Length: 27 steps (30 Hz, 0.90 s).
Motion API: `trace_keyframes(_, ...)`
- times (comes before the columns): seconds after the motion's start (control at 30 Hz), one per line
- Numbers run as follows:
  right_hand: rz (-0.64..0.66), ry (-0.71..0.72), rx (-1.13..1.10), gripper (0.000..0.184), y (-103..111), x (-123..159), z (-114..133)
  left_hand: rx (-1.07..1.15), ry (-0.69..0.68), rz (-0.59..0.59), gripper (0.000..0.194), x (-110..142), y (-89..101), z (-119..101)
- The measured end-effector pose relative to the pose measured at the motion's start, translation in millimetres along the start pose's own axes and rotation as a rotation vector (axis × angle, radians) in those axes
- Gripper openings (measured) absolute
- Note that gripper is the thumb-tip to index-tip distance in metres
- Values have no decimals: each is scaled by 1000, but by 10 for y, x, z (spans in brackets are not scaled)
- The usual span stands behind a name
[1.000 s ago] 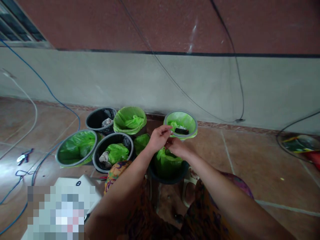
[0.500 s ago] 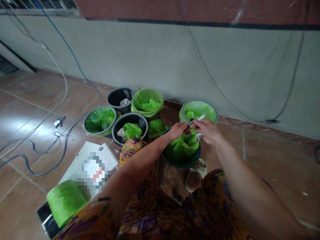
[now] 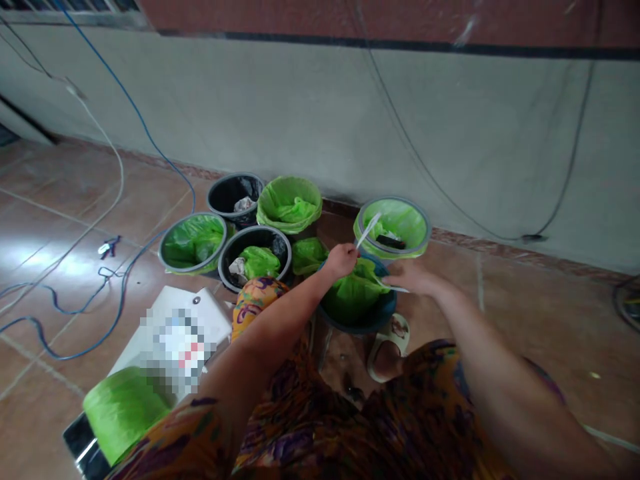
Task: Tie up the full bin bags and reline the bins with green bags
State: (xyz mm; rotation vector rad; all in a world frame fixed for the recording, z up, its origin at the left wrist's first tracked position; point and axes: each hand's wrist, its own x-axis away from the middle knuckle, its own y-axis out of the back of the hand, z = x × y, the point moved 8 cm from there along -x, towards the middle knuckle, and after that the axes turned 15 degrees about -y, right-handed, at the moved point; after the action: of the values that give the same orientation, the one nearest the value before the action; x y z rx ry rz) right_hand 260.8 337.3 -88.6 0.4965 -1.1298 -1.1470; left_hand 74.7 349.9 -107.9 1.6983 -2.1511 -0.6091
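Note:
My left hand is closed round a thin white strip that sticks up to the right above a dark teal bin. A green bin bag hangs inside that bin, between my feet. At the bin's right rim my right hand has its fingers pinched at the bag's edge. Another white strip shows just under those fingers. How the strips join the bag is hidden by my hands.
Beyond the bin stands a green-lined bin with a dark object inside. To the left are a green-lined bin, black-lined bins and another green-lined bin. A green roll lies near a white box. Cables cross the tiles.
My hands have moved apart. The left now raises the white strip toward the upper right, while the right has moved lower at the bag's edge. The view has shifted slightly.

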Motion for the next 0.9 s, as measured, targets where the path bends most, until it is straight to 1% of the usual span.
trace_keyframes(0.03,109,-18,91,24,-117,43,-30,-3,4,-6,29,-1,12,14)
trace_keyframes(0.1,301,-64,249,32,-293,170,-66,1,5,-9,29,2,17,26)
trace_keyframes(0.13,373,-53,261,37,-340,244,-29,7,5,-7,29,6,12,26)
trace_keyframes(0.17,432,-14,213,39,-365,320,54,14,6,-4,30,11,3,24)
trace_keyframes(0.2,473,43,105,38,-362,389,174,22,6,3,30,17,-10,20)
trace_keyframes(0.27,530,148,-214,36,-292,489,424,32,-14,29,30,26,-45,-9)
trace_keyframes(0.33,535,166,-491,42,-196,502,562,24,-51,50,31,32,-67,-51)
trace_keyframes(0.37,499,145,-553,42,-152,477,578,18,-65,52,31,34,-68,-67)
trace_keyframes(0.4,443,116,-559,41,-113,443,570,13,-70,48,31,37,-62,-75)
trace_keyframes(0.47,346,84,-483,40,-49,397,544,7,-58,30,30,44,-39,-71)
trace_keyframes(0.5,350,95,-454,40,-40,400,553,5,-52,26,30,48,-30,-68)
trace_keyframes(0.53,394,126,-456,40,-45,420,580,2,-51,26,29,51,-25,-68)
trace_keyframes(0.6,503,189,-530,39,-46,478,642,-3,-52,24,28,56,-17,-69)
trace_keyframes(0.63,509,186,-555,39,-29,482,644,0,-50,21,28,57,-14,-68)
trace_keyframes(0.73,377,97,-508,38,37,419,571,38,-40,12,28,60,-15,-62)
trace_keyframes(0.77,376,103,-493,38,32,414,578,55,-43,26,28,59,-30,-66)
trace_keyframes(0.83,446,195,-494,39,2,437,653,85,-65,79,28,61,-80,-88)
trace_keyframes(0.9,466,294,-478,40,11,453,715,107,-94,148,27,78,-145,-124)
